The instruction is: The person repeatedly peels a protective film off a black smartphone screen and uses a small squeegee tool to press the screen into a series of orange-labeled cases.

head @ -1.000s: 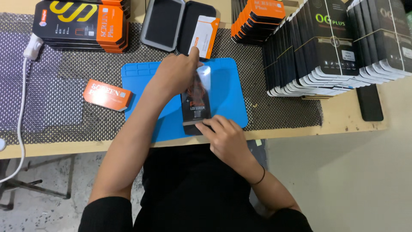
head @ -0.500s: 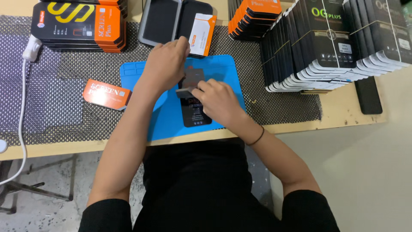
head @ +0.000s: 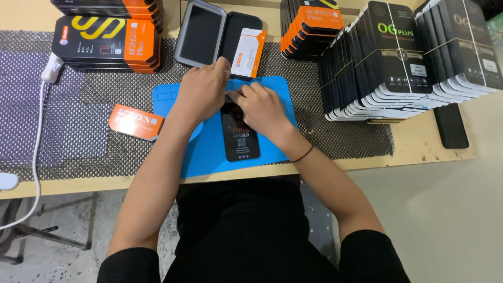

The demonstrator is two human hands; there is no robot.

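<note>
Both hands now meet at far end of phone screen [head: 240,133]; earlier R hand was at its near end. Screen lies flat on blue mat [head: 270,152], centre, near table edge. L hand [head: 201,94] curled over top edge, fingers closed on it. R hand [head: 262,107] pinching same end, prob. a film tab; can't tell exactly. Best: pin screen flat w/ L, peel low & slow. Orange box [head: 135,121] left, black box stacks [head: 398,57] right.

Screen [head: 240,137]: glossy black glass
Mat [head: 209,152]: smooth matt blue rubber
Mesh [head: 346,139]: rough, dark, woven
Table [head: 419,141]: pale smooth wood
Boxes [head: 398,57]: glossy black card
Cable [head: 35,152]: smooth white plastic
</note>
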